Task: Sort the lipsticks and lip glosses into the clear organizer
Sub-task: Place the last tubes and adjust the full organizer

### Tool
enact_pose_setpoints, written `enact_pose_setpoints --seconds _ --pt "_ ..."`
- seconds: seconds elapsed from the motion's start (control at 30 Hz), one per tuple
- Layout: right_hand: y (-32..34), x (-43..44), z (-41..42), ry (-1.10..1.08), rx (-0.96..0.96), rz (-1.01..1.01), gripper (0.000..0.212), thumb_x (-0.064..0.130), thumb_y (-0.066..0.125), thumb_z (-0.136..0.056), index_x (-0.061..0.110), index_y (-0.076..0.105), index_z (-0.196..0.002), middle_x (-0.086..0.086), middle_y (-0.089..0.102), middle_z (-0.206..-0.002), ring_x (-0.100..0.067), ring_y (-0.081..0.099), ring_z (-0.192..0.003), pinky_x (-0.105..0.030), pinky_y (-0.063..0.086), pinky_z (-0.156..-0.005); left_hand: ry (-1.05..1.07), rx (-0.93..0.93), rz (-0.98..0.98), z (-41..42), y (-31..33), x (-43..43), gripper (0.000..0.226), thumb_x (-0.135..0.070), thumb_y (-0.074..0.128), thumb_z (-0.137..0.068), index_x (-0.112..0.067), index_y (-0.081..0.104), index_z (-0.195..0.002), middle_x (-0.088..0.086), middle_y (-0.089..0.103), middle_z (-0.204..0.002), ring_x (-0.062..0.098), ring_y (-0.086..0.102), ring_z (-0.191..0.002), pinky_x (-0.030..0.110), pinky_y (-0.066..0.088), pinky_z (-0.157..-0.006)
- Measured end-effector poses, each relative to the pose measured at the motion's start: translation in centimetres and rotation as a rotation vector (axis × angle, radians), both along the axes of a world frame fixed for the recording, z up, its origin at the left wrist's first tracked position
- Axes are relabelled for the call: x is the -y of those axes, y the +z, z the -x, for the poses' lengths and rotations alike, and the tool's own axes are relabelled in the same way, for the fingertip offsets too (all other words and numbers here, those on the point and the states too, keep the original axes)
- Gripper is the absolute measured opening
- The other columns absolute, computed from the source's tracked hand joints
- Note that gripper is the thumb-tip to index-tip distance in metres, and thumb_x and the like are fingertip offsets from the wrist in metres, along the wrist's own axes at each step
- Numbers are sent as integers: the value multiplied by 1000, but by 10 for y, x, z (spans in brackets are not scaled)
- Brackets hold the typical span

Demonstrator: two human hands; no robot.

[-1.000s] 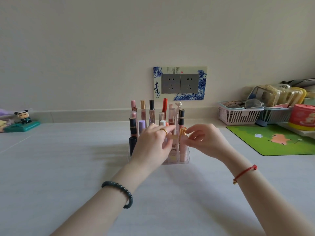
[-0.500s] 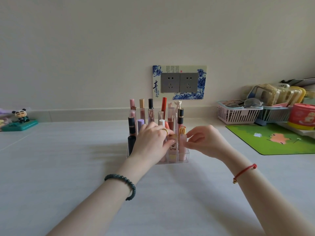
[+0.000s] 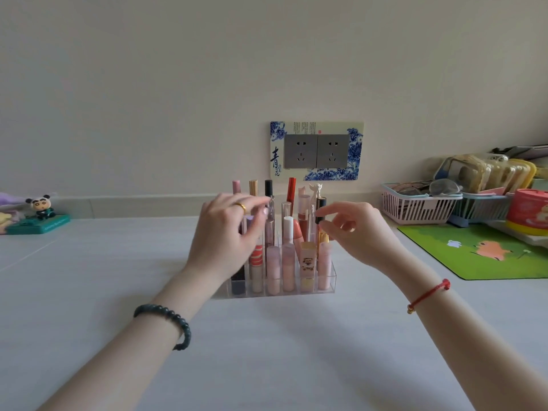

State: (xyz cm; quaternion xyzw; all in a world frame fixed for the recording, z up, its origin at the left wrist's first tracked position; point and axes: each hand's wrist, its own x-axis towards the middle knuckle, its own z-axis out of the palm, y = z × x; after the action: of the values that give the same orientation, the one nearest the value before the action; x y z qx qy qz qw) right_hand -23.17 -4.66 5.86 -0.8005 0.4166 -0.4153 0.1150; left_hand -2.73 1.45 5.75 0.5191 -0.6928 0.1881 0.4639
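The clear organizer (image 3: pixel 327 281) stands on the pale table (image 3: pixel 267 351) near the wall, its compartments filled with upright lipsticks and lip glosses (image 3: pixel 288 262). The left hand (image 3: pixel 225 235) hovers over the organizer's left side with relaxed fingers that grasp nothing, though blur softens its fingertips. The right hand (image 3: pixel 358 232) is at the right side, thumb and forefinger just beside a black-capped tube (image 3: pixel 321 207); whether they pinch it or only brush it cannot be told.
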Motion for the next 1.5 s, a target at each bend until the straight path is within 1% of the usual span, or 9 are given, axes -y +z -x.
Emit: enact_pose_setpoints --seconds 0.07,0.17,0.23,0.47,0.67,0.9,1.17,1.3,1.5 --pt "6 2 -9 16 -134 37 20 17 57 -86 25 66 -102 9 60 -66 2 53 -54 -8 41 -52 -8 -76 13 -14 1 -1 26 -21 51 -86 -14 69 -102 2 71 -97 21 60 -91 32 41 -84" --pt "12 7 -21 17 -286 61 25 18 52 -88 26 63 -109 7 60 -74 -2 54 -59 -22 48 -54 -40 -170 8 -30 -7 -1 25 -20 50 -85 -15 69 -101 -7 68 -96 12 59 -91 28 42 -85" --pt "13 11 -27 1 -356 80 29 17 49 -89 28 61 -112 12 52 -74 5 48 -55 -17 37 -46 -60 -214 6 -38 -14 -1 24 -20 50 -86 -19 68 -102 -13 64 -94 4 54 -89 19 38 -83" --pt "13 17 -34 -56 -446 92 38 12 42 -87 34 61 -111 23 40 -63 2 44 -50 -17 28 -39 -35 -281 -71 -54 -25 0 20 -9 55 -88 -17 68 -102 -9 66 -91 13 58 -89 3 34 -78" --pt "12 13 -27 -83 -447 131 33 17 46 -86 35 63 -108 21 39 -54 2 41 -49 -18 27 -40 -45 -305 -90 -53 -26 -1 22 -8 54 -89 -19 68 -102 -10 66 -90 7 56 -87 -2 31 -78" --pt "16 9 -17 -52 -388 102 18 28 61 -82 26 69 -98 4 59 -71 -12 54 -62 -27 49 -58 -37 -284 -101 -52 -28 -2 21 -8 54 -89 -17 68 -102 -9 66 -91 10 57 -88 -2 31 -78" --pt "17 10 -18 -34 -338 92 18 29 67 -77 18 71 -91 3 63 -74 3 44 -55 -4 30 -50 -28 -261 -117 -52 -31 -2 22 -9 55 -88 -16 68 -104 -10 65 -91 10 56 -88 -2 31 -79" --pt "18 10 -21 -40 -316 69 16 24 69 -76 15 71 -89 3 65 -72 4 47 -54 -3 35 -47 -29 -252 -116 -52 -31 -2 22 -11 54 -89 -18 68 -104 -11 65 -92 9 56 -89 0 32 -79" --pt "17 11 -25 -60 -231 11 11 16 72 -72 12 73 -82 -2 71 -75 -6 59 -62 0 35 -58 -29 -245 -113 -53 -33 -2 22 -12 54 -89 -19 67 -105 -14 63 -92 8 56 -90 -1 32 -80"
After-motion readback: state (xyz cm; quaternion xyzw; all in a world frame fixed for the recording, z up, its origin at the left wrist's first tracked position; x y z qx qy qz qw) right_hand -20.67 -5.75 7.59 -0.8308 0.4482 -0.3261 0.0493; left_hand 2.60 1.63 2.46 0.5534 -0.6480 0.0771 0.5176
